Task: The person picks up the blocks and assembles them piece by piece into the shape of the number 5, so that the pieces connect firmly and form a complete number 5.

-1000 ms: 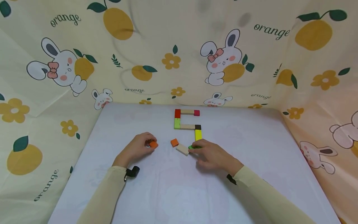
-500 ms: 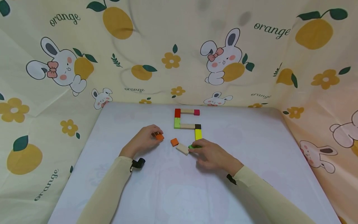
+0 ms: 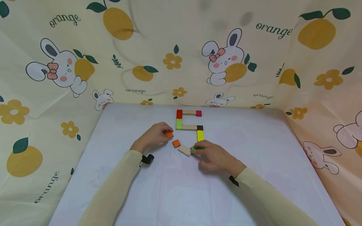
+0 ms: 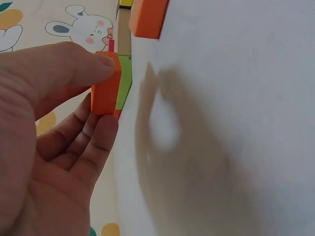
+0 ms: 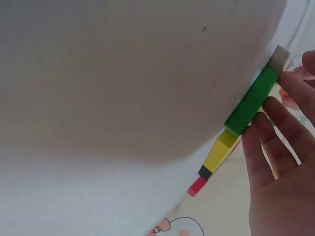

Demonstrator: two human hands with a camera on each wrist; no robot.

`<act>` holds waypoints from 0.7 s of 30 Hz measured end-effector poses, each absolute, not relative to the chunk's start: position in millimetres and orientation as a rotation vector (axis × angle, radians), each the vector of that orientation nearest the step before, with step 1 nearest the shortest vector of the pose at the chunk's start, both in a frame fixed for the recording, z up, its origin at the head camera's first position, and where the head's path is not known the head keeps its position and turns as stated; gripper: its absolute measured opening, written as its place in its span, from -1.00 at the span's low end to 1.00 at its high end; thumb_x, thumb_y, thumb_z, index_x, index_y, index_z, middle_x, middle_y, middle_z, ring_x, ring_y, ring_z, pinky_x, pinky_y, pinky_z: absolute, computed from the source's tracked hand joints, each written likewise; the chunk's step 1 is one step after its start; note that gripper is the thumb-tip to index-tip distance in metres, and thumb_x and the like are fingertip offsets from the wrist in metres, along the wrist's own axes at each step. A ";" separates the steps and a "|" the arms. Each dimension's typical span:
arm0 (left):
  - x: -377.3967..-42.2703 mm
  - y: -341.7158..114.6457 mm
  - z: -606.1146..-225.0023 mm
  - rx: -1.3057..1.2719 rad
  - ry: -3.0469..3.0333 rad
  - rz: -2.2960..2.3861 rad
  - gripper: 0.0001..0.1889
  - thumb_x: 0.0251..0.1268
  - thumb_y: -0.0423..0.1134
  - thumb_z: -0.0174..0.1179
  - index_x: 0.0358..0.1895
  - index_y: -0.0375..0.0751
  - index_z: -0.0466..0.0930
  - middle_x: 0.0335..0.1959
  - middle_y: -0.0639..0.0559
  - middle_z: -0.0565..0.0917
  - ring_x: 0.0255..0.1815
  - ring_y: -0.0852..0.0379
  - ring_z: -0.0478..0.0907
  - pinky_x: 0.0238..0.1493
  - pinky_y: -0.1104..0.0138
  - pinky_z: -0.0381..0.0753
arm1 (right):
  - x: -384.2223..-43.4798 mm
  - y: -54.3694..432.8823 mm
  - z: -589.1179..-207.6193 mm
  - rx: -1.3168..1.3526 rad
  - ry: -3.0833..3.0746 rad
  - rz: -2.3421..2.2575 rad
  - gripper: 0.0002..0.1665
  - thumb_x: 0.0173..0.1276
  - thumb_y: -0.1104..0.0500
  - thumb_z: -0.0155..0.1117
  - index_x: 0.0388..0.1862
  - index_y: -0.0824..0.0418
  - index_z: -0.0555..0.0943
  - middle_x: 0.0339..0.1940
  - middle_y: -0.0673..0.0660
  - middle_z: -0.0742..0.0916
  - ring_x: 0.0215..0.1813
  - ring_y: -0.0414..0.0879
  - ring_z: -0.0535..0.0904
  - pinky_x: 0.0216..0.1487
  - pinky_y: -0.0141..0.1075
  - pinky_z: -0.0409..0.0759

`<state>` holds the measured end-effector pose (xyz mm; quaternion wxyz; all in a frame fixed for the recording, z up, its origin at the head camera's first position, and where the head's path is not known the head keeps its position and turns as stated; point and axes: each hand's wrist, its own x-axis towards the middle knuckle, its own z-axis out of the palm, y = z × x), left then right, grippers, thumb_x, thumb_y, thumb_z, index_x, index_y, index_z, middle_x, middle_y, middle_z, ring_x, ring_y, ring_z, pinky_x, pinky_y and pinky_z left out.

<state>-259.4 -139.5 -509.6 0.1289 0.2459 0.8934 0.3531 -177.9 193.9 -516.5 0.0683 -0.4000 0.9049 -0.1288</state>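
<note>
My left hand [image 3: 154,135] pinches an orange block [image 3: 169,134] between thumb and fingertips; in the left wrist view this orange block [image 4: 106,93] is held off the table, its shadow beside it. A second orange block [image 3: 176,143] lies to its lower right, beside a slanted plain wooden block [image 3: 184,150]. My right hand [image 3: 216,157] rests its fingertips on a green block [image 3: 194,148], which it mostly covers in the head view. The right wrist view has the green block [image 5: 252,101] in full, fingers laid fairly straight against it, in line with the yellow block [image 5: 220,151].
Farther back on the white table [image 3: 181,194] is an angular line of blocks: a pink one [image 3: 199,113], plain wooden ones, a red one [image 3: 179,114], a light green one [image 3: 179,124], a black one [image 3: 200,127] and a yellow one [image 3: 200,135]. A printed cloth [image 3: 181,72] stands behind.
My left hand has moved right and away from me with the orange block, coming near the second orange block. The right hand and the other blocks stay put.
</note>
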 end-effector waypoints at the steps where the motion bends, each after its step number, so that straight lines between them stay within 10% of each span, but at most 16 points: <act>1: -260.4 -138.2 -510.7 0.733 2.600 1.019 -0.64 0.39 -0.36 0.47 0.22 -0.27 0.76 0.07 0.03 0.67 0.06 0.03 0.58 0.21 0.18 0.66 | -178.0 194.0 -516.6 -1.203 2.724 -0.387 -0.34 0.42 0.05 0.32 0.51 0.00 0.65 0.42 0.08 0.62 0.42 -0.02 0.48 0.31 -0.07 0.65; 21: -270.1 -123.6 -524.2 0.867 2.547 0.932 -0.61 0.40 -0.47 0.37 0.25 -0.21 0.78 0.12 0.02 0.66 0.13 0.04 0.58 0.30 0.18 0.62 | -178.7 193.3 -517.8 -1.286 2.749 -0.390 -0.37 0.39 0.05 0.35 0.45 0.06 0.70 0.37 0.11 0.66 0.37 0.00 0.53 0.24 -0.06 0.69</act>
